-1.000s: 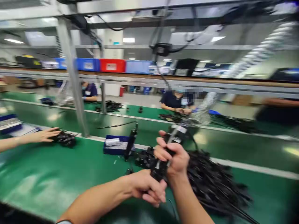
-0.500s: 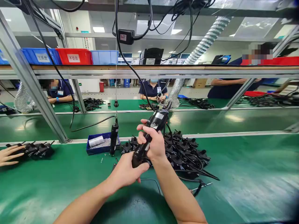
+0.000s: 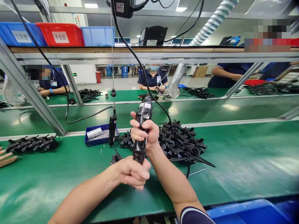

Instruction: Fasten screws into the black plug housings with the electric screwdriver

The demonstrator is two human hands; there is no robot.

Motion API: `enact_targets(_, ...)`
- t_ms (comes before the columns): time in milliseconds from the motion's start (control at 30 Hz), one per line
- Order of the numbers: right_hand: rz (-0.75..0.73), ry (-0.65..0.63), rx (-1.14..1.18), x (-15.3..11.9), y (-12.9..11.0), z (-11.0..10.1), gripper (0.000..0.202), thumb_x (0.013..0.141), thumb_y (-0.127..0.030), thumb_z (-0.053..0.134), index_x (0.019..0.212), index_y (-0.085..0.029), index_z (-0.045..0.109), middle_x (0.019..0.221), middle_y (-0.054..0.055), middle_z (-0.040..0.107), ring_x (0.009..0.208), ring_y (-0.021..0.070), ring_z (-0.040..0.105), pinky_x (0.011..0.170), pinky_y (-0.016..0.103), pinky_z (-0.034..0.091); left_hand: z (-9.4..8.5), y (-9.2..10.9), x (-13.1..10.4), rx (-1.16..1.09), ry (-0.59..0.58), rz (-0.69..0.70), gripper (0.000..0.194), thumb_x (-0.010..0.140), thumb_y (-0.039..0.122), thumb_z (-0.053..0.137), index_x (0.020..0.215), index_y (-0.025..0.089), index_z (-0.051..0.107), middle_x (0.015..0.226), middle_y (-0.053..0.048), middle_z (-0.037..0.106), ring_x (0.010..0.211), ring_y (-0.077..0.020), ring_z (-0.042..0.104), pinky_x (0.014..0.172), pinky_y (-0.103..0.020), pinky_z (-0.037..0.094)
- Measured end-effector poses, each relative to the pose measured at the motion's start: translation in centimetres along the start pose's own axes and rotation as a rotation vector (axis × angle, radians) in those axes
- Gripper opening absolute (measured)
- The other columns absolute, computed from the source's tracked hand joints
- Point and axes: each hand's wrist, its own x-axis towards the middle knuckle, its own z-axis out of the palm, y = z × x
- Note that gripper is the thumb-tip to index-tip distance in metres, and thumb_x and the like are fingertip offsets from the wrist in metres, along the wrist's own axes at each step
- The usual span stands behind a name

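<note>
A black electric screwdriver (image 3: 143, 124) stands nearly upright in front of me. My right hand (image 3: 146, 133) is wrapped round its body. Closed at its lower end is my left hand (image 3: 134, 172), whose fingers hide the tip. A single black part (image 3: 116, 157) lies on the green table just left of my left hand. Behind and to the right of the hands is a pile of black parts with cables (image 3: 179, 143). A second black screwdriver (image 3: 112, 130) hangs on a wire beside a blue tray of small screws (image 3: 87, 142).
A row of black parts (image 3: 32, 144) lies at the left, near another person's hand (image 3: 7, 158). A metal rod (image 3: 198, 171) rests right of my forearm. Blue bin (image 3: 243, 213) at bottom right. Metal frame post (image 3: 35, 87) at left; people sit across the bench.
The screwdriver has turned more upright and shifted slightly left. My left hand has closed further round its lower end. The view has tilted down, and the other person's hand has moved left, off the row.
</note>
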Motion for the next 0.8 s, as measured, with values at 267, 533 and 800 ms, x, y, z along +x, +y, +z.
enact_targets(267, -0.054, 0.155, -0.054, 0.2, -1.3, 0.5, 0.047, 0.068, -0.023, 0.074, 0.115, -0.016, 0.071, 0.082, -0.006, 0.069, 0.041, -0.0003, 0.023, 0.038, 0.012, 0.029, 0.5, 0.6, -0.1, 0.252, 0.271, 0.154, 0.052, 0.074, 0.052, 0.094, 0.07, 0.02, 0.053, 0.053, 0.004, 0.056, 0.041, -0.0155, 0.061, 0.042, -0.023, 0.043)
enact_targets(533, -0.327, 0.397, -0.478, -1.0, -0.4, 2.6, 0.047, 0.069, -0.02, 0.08, 0.115, -0.021, 0.068, 0.089, 0.0, 0.075, 0.044, 0.0069, 0.047, 0.043, 0.021, 0.042, -0.1, 0.8, 0.3, 0.779, 0.827, 0.252, 0.036, 0.089, 0.043, 0.077, 0.072, 0.021, 0.055, 0.05, 0.005, 0.053, 0.037, -0.014, 0.056, 0.04, -0.023, 0.039)
enact_targets(800, -0.054, -0.007, -0.059, -0.4, -0.2, 0.3, 0.048, 0.064, -0.025, 0.063, 0.111, -0.021, 0.073, 0.073, -0.009, 0.065, 0.034, 0.0005, 0.014, 0.03, 0.015, 0.018, -0.3, -1.7, 1.3, -0.069, -0.047, 0.071, 0.059, 0.062, 0.037, 0.095, 0.055, 0.021, 0.039, 0.037, 0.01, 0.033, 0.021, -0.0091, 0.034, 0.035, -0.022, 0.029)
